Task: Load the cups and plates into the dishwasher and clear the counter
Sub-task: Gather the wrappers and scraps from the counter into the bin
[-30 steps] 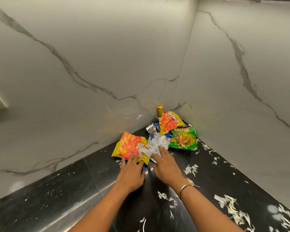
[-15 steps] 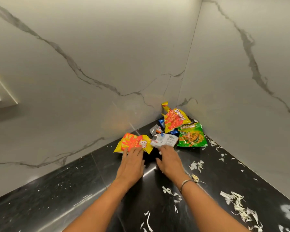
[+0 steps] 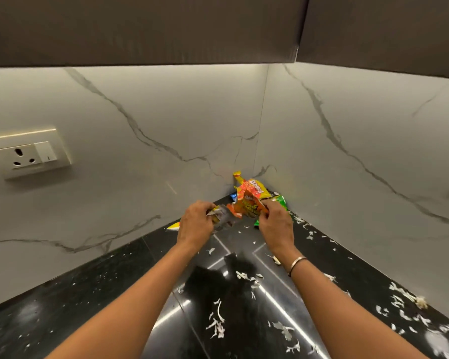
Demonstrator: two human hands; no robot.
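Counter (image 3: pixel 88 294): wrappers (image 3: pixel 246 208) in L/R fingers (image 3: pixel 201 205)

White "BINGO!" brand lettering, tilted, on the orange-and-yellow snack packet (image 3: pixel 256 189) at the back; nothing else legible.

The setting is a domestic kitchen, seen at an inside corner of the work surface. The table (image 3: pixel 88 294) is a polished black stone slab that runs along two walls. Both walls carry a white backsplash (image 3: pixel 140 112) with grey marble veining, joined at a vertical seam. Dark overhead cabinets (image 3: pixel 140 29) hang above, and a band of light falls on the wall directly under them. A wall socket (image 3: pixel 27 156) with a rocker switch is set into the left wall. Snack packets (image 3: pixel 252 195) sit in the corner. Pale shreds (image 3: pixel 217 325), possibly chopped vegetable, are scattered over the slab; the view is too coarse to identify them.
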